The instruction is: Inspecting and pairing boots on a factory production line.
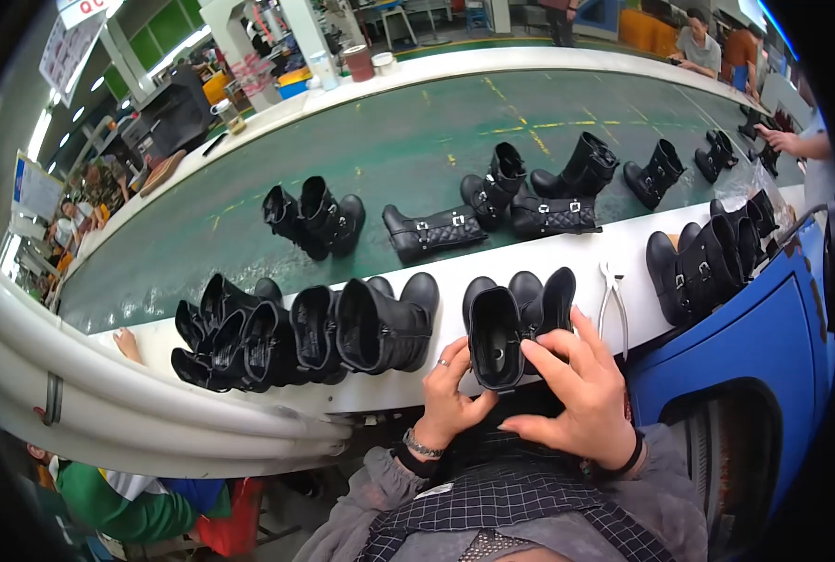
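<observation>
A black boot [494, 328] stands at the bench edge in front of me, its open shaft facing up toward me. My left hand [449, 398] grips the shaft's left side, with fingers and thumb closed on the rim. On the right side, my right hand [576, 389] has its fingers spread and its thumb well apart. Its index fingertip touches the boot's right edge near the opening. Just behind it stands another black boot [558, 298], partly hidden by my fingers. Metal pliers [613, 304] lie on the white bench to the right of my right hand.
Several black boots [380, 323] line the white bench [455, 281] at left, and more buckled boots [689, 272] stand at right. Boots [431, 232] also rest on the green conveyor belt [389, 150]. A blue machine [736, 328] flanks me; other people work around.
</observation>
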{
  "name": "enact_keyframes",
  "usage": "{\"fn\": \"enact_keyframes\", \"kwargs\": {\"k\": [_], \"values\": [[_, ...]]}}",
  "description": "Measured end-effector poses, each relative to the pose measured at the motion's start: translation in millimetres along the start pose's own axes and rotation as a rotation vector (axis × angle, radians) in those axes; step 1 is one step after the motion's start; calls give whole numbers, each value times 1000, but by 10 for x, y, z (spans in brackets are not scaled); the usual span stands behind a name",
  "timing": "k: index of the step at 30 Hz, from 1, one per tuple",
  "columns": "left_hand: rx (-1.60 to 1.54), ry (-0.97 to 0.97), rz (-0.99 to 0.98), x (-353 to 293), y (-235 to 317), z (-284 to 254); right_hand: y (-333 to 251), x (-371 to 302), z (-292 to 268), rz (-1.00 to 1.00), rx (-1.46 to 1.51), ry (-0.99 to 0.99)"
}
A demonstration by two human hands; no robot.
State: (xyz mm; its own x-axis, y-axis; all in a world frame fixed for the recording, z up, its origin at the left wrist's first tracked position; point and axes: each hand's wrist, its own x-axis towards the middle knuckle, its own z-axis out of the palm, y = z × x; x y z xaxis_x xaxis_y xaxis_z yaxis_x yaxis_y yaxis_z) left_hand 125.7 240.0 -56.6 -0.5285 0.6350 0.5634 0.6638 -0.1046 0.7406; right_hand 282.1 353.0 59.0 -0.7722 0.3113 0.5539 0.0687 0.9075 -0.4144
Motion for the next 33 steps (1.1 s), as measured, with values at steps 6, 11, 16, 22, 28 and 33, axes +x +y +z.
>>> {"fn": "enact_keyframes", "kwargs": {"k": [6, 11, 16, 22, 28, 33], "values": [[-97, -2, 82, -6, -174, -46, -135, 370, 275, -193, -183, -10], [-149, -14, 40, -15, -310, -118, -83, 750, 462, -474, -131, -147], [-272, -43, -175, -94, -441, -129, 369, 1380, 440, -403, -135, -49], [-238, -56, -154, -84, -461, -84, 521, 2505, 409, -161, 70, -157], [-258, -73, -218, -70, -363, -181, 505, 3614, 1008, -330, -27, 221], [-271, -16, -201, -29, -328, -141, 1008, 3828, 2281, -406, -161, 357]]}}
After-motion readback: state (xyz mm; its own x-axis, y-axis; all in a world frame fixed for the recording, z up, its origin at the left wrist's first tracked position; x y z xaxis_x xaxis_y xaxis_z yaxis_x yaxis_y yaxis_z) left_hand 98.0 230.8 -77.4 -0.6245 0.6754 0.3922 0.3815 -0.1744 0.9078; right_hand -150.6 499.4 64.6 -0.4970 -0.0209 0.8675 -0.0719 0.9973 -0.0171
